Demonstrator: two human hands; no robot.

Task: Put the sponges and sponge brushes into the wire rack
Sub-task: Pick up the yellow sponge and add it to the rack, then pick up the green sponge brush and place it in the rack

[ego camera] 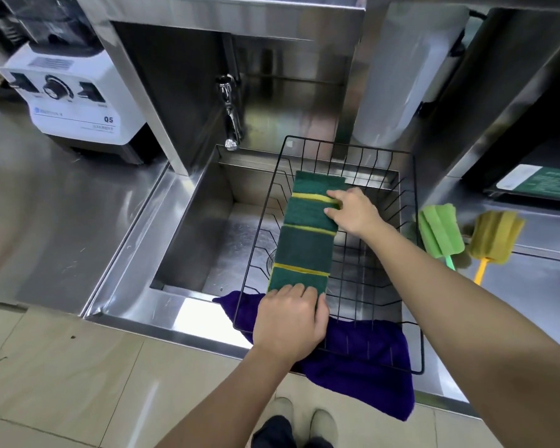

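A black wire rack (414, 240) sits over the steel sink. Inside it, along its left side, runs a row of several green-and-yellow sponges (304, 244), laid end to end. My left hand (288, 321) grips the near end of the row at the rack's front rim. My right hand (353, 211) holds a sponge near the far end, fingers curled over its right edge. Two sponge brushes lie on the counter right of the rack: a green sponge brush (440, 231) with a green handle and a yellow sponge brush (493, 237) with a yellow handle.
A purple cloth (362, 363) hangs over the sink's front edge beneath the rack. A faucet (230, 121) stands at the sink's back left. A white blender base (78, 101) sits on the left counter. A white cylinder (398, 72) stands behind the rack.
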